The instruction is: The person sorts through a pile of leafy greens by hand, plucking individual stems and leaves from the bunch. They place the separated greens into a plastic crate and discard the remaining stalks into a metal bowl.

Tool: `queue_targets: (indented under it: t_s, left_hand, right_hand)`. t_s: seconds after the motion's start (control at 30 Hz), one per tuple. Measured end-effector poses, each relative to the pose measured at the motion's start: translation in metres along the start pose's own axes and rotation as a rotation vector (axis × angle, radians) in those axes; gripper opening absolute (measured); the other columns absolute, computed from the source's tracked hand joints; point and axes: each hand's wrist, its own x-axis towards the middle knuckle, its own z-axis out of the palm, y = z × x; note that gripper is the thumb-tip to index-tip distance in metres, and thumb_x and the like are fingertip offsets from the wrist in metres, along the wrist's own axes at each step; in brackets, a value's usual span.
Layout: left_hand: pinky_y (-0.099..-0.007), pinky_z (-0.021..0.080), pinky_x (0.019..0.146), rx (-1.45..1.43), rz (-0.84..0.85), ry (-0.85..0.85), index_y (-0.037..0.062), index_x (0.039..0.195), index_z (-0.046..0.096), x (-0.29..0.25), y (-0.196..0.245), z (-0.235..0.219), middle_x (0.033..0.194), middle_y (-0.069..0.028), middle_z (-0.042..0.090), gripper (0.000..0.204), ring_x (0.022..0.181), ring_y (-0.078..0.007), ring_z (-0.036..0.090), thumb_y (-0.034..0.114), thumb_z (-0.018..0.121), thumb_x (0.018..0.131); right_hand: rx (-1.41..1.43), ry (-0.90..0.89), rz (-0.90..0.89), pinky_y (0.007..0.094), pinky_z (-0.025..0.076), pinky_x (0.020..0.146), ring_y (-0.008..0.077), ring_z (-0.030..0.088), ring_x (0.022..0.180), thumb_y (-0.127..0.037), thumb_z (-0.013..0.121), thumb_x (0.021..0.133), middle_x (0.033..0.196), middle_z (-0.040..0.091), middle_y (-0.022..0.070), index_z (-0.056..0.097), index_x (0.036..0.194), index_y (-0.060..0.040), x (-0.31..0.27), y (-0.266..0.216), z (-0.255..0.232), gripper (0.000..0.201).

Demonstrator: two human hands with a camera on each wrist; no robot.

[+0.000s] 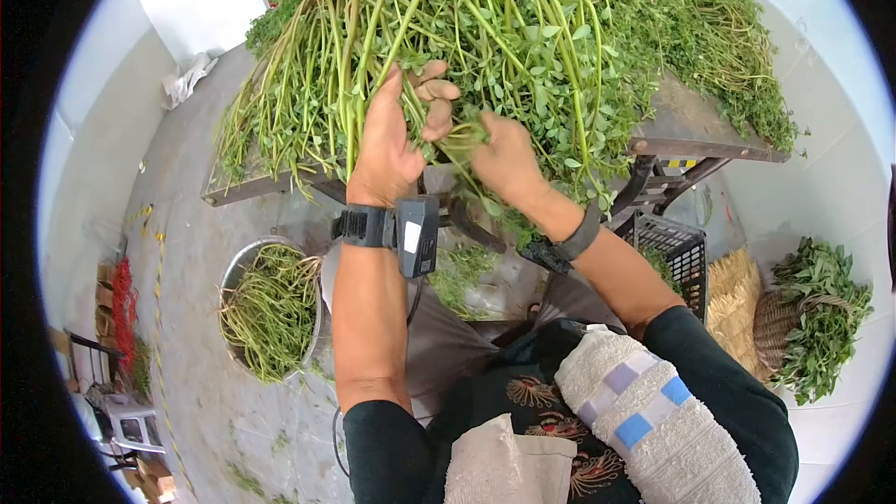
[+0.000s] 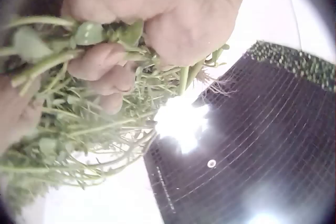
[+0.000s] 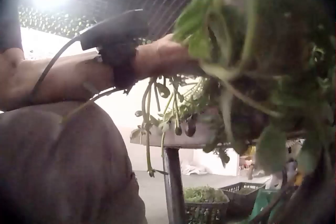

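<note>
A large heap of leafy green plants point(image 1: 523, 47), with long pale stems and small oval leaves, covers the table before me. At its near edge my left hand point(image 1: 387, 145), palm up with fingers curled, grips a few leafy stems point(image 1: 411, 107). Thin roots point(image 2: 215, 85) hang by that hand in the left wrist view. Close beside it, my right hand point(image 1: 509, 159) pinches the stems point(image 1: 462, 140) that run between both hands. Blurred leaves point(image 3: 199, 24) cover much of the right wrist view and hide the right fingers there.
On the floor at left stands a metal basin point(image 1: 227, 285) of stems. To the right are a black plastic crate point(image 1: 691, 261) and a woven basket point(image 1: 775, 327) with leafy greens. The table's wooden edge point(image 1: 719, 142) shows under the heap. Cut greens point(image 1: 462, 271) lie on the floor below.
</note>
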Motion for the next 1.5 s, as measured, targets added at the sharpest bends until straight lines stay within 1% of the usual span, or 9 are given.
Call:
queue_targets:
  t_s: [0.13, 0.5, 0.63, 0.8, 1.03, 1.07, 1.1, 1.2, 1.5]
  left_hand:
    - [-0.0239, 0.034, 0.044, 0.017, -0.046, 0.001, -0.0018, 0.106, 0.051, -0.006, 0.008, -0.003, 0.072, -0.0099, 0.060, 0.042, 0.051, -0.0132, 0.044, 0.034, 0.029, 0.099]
    - [-0.0247, 0.037, 0.044, 0.198, -0.046, 0.222, 0.0060, 0.091, 0.052, -0.007, 0.007, 0.006, 0.070, -0.0060, 0.056, 0.032, 0.052, -0.0146, 0.046, 0.031, 0.034, 0.098]
    - [-0.0261, 0.039, 0.046, 0.266, -0.082, 0.244, 0.0078, 0.085, 0.052, -0.007, 0.008, 0.001, 0.069, -0.0055, 0.056, 0.027, 0.053, -0.0153, 0.049, 0.030, 0.040, 0.094]
    - [-0.0251, 0.039, 0.041, 0.227, -0.063, 0.351, 0.0083, 0.085, 0.054, -0.010, 0.012, 0.010, 0.066, -0.0042, 0.056, 0.025, 0.053, -0.0129, 0.050, 0.029, 0.043, 0.093]
    - [-0.0185, 0.032, 0.038, 0.353, 0.038, 0.444, 0.0132, 0.114, 0.049, -0.009, 0.012, 0.016, 0.076, 0.0008, 0.051, 0.029, 0.061, -0.0054, 0.046, 0.032, 0.046, 0.093]
    - [-0.0188, 0.033, 0.039, 0.326, 0.074, 0.416, 0.0085, 0.112, 0.052, -0.011, 0.013, 0.022, 0.076, 0.0009, 0.051, 0.031, 0.065, -0.0057, 0.047, 0.033, 0.045, 0.094]
    - [-0.0188, 0.033, 0.039, 0.330, 0.067, 0.416, 0.0085, 0.112, 0.052, -0.011, 0.013, 0.022, 0.076, 0.0009, 0.051, 0.031, 0.065, -0.0057, 0.047, 0.033, 0.045, 0.094]
    - [-0.0203, 0.036, 0.040, 0.237, -0.005, 0.230, -0.0004, 0.102, 0.055, -0.006, 0.012, 0.007, 0.078, -0.0027, 0.055, 0.039, 0.061, -0.0099, 0.049, 0.034, 0.037, 0.096]
    - [-0.0180, 0.035, 0.037, 0.232, -0.072, 0.283, 0.0072, 0.103, 0.048, -0.010, 0.012, 0.021, 0.088, -0.0078, 0.060, 0.034, 0.064, -0.0166, 0.056, 0.038, 0.033, 0.097]
  right_hand:
    - [0.618, -0.105, 0.525, 0.0298, 0.044, 0.051, 0.0134, 0.052, 0.055, -0.022, 0.056, 0.087, 0.069, 0.057, 0.0049, 0.056, 0.092, -0.0001, 0.010, -0.014, -0.021, 0.022]
    - [0.731, -0.405, 0.164, 0.0267, 0.040, 0.048, 0.0091, 0.050, 0.051, -0.024, 0.063, 0.084, 0.061, 0.057, 0.0028, 0.059, 0.086, -0.0027, 0.081, -0.061, -0.031, 0.022]
    - [0.440, -0.451, 0.149, 0.0280, 0.044, 0.054, 0.0115, 0.055, 0.049, -0.026, 0.065, 0.082, 0.047, 0.055, 0.0041, 0.060, 0.069, -0.0002, 0.102, -0.052, -0.012, 0.029]
    - [-0.248, -0.253, -0.079, 0.0456, 0.048, 0.066, 0.0393, 0.060, 0.075, -0.026, 0.061, 0.081, 0.077, 0.062, 0.0213, 0.062, 0.081, 0.0010, 0.097, -0.052, -0.016, 0.027]
    - [-0.531, -0.451, -0.527, 0.0447, 0.048, 0.066, 0.0394, 0.058, 0.071, -0.010, 0.060, 0.071, 0.076, 0.061, 0.0179, 0.063, 0.096, -0.0065, 0.060, -0.054, -0.037, 0.026]
    - [-0.610, -0.478, -0.548, 0.0386, 0.049, 0.061, 0.0299, 0.060, 0.063, -0.014, 0.059, 0.076, 0.073, 0.061, 0.0109, 0.064, 0.101, -0.0079, 0.059, -0.052, -0.040, 0.025]
    - [-0.607, -0.477, -0.542, 0.0386, 0.049, 0.061, 0.0299, 0.060, 0.063, -0.014, 0.059, 0.076, 0.073, 0.061, 0.0109, 0.064, 0.101, -0.0079, 0.061, -0.049, -0.043, 0.025]
    - [0.409, -0.464, 0.256, 0.0226, 0.042, 0.049, 0.0059, 0.050, 0.058, -0.021, 0.058, 0.084, 0.068, 0.054, -0.0010, 0.064, 0.102, -0.0048, 0.062, -0.044, -0.059, 0.025]
    - [0.523, -0.252, 0.164, 0.0241, 0.040, 0.048, 0.0084, 0.052, 0.054, -0.017, 0.064, 0.080, 0.066, 0.058, 0.0023, 0.061, 0.094, 0.0036, 0.073, -0.054, -0.040, 0.025]
